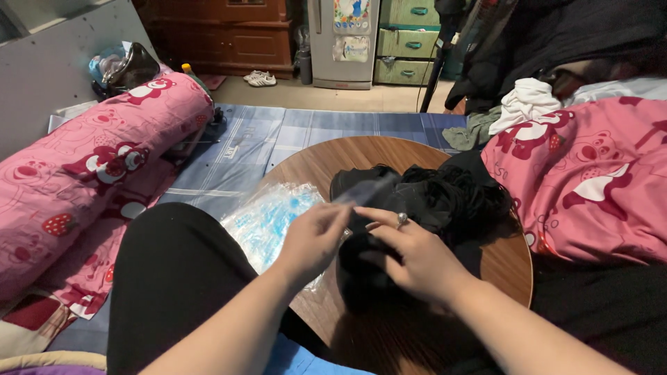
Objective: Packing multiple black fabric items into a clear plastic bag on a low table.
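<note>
The left hand [313, 239] is pinched narrow on the edge of a thin clear plastic bag [365, 191], whose loose end rises, blurred, toward the middle of the counter [507, 260]. Just beside it the right hand [410, 253], a ring on one finger, lies with its fingers partly curled on a black piece of cloth [389, 264]; whether it grips the cloth or only presses on it cannot be told. The cloth lies near the counter's near edge, under both hands. Behind it, toward the right edge, sits a heap of black cords or hair ties [455, 198].

Against the left edge lies a stack of clear bags with blue print [267, 219], partly overhanging the person's black-clad knee.

The step in hand looks like bagging the black cloth. The next move probably calls for spreading the bag's mouth with the left hand while the right gathers the cloth small enough to slide in.

Pink printed bedding [590, 180] lies to the right of the counter.
</note>
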